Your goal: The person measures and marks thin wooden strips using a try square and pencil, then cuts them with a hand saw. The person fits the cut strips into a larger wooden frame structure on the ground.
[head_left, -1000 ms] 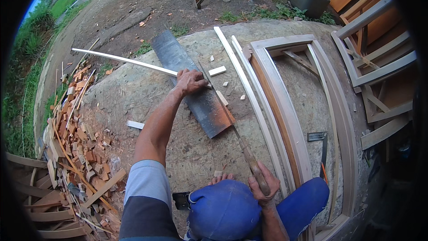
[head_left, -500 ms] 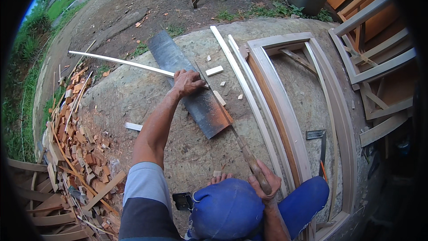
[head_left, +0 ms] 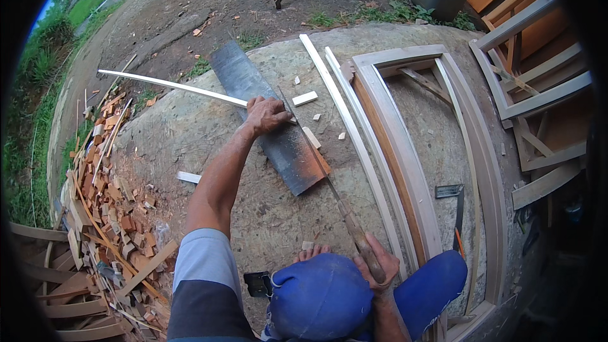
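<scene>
My left hand [head_left: 267, 116] is closed over the end of a long white wooden strip [head_left: 177, 88], pressing it down on a dark flat board [head_left: 247, 82]. The strip reaches out to the left beyond the board. My right hand [head_left: 379, 258] is wrapped round the wooden handle of a handsaw [head_left: 345, 206]. Its blade, seen nearly edge-on, runs up along the board's right side, right beside my left fingertips. Whether the teeth are in the strip is hidden by my fingers. A short pale wood piece [head_left: 311, 137] lies against the blade's right side.
A white offcut [head_left: 304, 99] and small chips lie right of the board. Two long white strips [head_left: 342, 107] and a wooden frame [head_left: 405, 145] lie further right, with a try square [head_left: 448, 191] inside the frame. Scrap wood [head_left: 120, 209] is heaped at left. More frames [head_left: 538, 95] stand at far right.
My right hand has drawn the saw slightly back toward me. My left hand and the strip stay in place.
</scene>
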A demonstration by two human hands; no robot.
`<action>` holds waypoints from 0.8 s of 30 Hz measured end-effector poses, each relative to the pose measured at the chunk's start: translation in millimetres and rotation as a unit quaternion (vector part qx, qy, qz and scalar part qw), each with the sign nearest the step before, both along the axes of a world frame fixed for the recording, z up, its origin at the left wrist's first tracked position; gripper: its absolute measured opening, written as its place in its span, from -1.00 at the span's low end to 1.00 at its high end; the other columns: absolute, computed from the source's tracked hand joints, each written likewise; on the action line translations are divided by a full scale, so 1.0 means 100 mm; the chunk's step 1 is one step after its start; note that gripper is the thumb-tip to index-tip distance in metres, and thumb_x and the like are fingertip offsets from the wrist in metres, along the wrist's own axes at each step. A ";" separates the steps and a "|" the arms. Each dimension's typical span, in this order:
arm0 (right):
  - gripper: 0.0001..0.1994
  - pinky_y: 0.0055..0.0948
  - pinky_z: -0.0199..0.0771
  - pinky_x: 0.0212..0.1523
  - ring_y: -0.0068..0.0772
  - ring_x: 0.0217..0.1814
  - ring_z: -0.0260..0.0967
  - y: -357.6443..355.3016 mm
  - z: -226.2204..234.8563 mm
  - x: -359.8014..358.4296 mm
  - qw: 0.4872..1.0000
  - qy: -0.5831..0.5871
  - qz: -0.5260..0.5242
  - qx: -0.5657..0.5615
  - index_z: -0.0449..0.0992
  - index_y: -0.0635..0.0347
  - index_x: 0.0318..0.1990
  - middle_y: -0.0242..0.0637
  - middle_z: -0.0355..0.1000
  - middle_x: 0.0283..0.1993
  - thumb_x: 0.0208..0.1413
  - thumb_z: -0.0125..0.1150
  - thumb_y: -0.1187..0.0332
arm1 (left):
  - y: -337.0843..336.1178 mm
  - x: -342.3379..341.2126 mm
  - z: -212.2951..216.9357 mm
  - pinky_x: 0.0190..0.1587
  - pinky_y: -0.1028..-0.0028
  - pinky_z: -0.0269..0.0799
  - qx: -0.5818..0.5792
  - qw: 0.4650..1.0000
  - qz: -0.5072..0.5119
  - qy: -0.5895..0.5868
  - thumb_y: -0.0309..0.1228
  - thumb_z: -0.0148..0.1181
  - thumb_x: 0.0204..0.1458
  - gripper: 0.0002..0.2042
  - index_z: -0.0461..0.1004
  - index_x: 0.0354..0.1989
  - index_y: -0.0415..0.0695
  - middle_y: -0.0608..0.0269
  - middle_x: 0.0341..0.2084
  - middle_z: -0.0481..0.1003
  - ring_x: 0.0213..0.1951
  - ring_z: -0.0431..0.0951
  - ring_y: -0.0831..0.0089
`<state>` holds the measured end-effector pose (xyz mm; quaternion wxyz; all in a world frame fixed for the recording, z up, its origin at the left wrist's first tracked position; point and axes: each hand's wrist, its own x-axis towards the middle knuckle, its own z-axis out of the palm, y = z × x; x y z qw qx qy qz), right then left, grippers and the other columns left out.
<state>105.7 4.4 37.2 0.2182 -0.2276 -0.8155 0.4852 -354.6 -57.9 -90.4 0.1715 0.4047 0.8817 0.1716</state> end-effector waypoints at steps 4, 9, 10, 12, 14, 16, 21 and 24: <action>-0.48 -0.26 0.64 -0.09 -0.01 -0.10 0.66 0.05 -0.04 -0.18 1.000 0.008 -0.001 -0.016 0.48 0.44 0.21 0.17 0.60 -0.06 0.09 0.39 0.41 | 0.00 -0.01 0.01 0.17 0.15 -0.01 0.018 1.000 0.001 0.001 0.14 0.20 0.05 -0.59 0.58 -0.36 0.02 0.24 -0.28 0.49 -0.08 0.35 0.18; -0.46 -0.30 0.61 -0.12 -0.12 -0.15 0.66 0.08 -0.06 -0.33 1.000 0.001 -0.005 -0.006 0.47 0.43 0.22 0.13 0.61 -0.15 0.10 0.38 0.33 | 0.02 -0.01 0.02 0.18 0.13 -0.01 0.002 1.000 0.003 0.001 0.13 0.20 0.05 -0.60 0.62 -0.31 0.03 0.22 -0.27 0.50 -0.05 0.36 0.18; -0.46 -0.30 0.61 -0.11 -0.11 -0.15 0.66 0.08 -0.05 -0.33 1.000 0.000 -0.007 -0.014 0.47 0.43 0.21 0.14 0.61 -0.15 0.10 0.37 0.33 | 0.02 0.00 0.03 0.19 0.11 -0.01 0.001 1.000 0.004 0.001 0.12 0.21 0.05 -0.60 0.64 -0.29 0.03 0.21 -0.23 0.52 -0.02 0.37 0.17; -0.45 -0.29 0.61 -0.10 -0.11 -0.14 0.66 0.08 -0.03 -0.30 1.000 0.004 -0.007 -0.020 0.48 0.44 0.21 0.14 0.61 -0.14 0.10 0.38 0.32 | 0.01 0.00 0.03 0.21 0.10 -0.02 0.011 1.000 0.004 0.003 0.10 0.21 0.06 -0.61 0.65 -0.26 0.03 0.20 -0.19 0.53 0.01 0.38 0.15; -0.45 -0.28 0.61 -0.10 -0.11 -0.13 0.66 0.09 -0.02 -0.28 0.999 -0.012 -0.013 -0.033 0.47 0.44 0.21 0.14 0.61 -0.13 0.10 0.38 0.31 | -0.01 0.03 0.00 0.21 0.11 -0.01 0.031 0.999 0.004 0.004 0.08 0.21 0.08 -0.62 0.65 -0.25 0.02 0.19 -0.19 0.53 0.01 0.38 0.15; -0.46 -0.29 0.61 -0.10 -0.12 -0.12 0.66 0.09 -0.03 -0.26 1.000 0.002 -0.002 -0.006 0.48 0.44 0.21 0.13 0.61 -0.13 0.10 0.37 0.31 | -0.02 0.08 -0.04 0.21 0.13 0.00 0.042 0.999 0.000 0.021 0.07 0.21 0.08 -0.62 0.65 -0.26 0.02 0.19 -0.19 0.52 0.00 0.39 0.16; -0.46 -0.31 0.61 -0.08 -0.12 -0.10 0.66 0.15 -0.03 -0.19 1.000 -0.003 -0.012 0.013 0.49 0.43 0.20 0.12 0.62 -0.11 0.10 0.38 0.29 | 0.09 0.17 -0.13 0.20 0.16 0.02 0.102 0.994 -0.011 0.041 0.02 0.24 0.08 -0.67 0.62 -0.34 0.00 0.27 -0.30 0.50 -0.06 0.38 0.24; -0.47 -0.30 0.62 -0.07 -0.09 -0.09 0.66 0.22 -0.01 -0.14 1.000 -0.013 -0.007 0.000 0.49 0.41 0.21 0.13 0.61 -0.09 0.11 0.38 0.31 | 0.05 0.21 -0.11 0.21 0.19 0.01 0.092 0.995 -0.002 0.026 0.04 0.26 0.05 -0.65 0.61 -0.35 0.00 0.27 -0.30 0.50 -0.07 0.38 0.23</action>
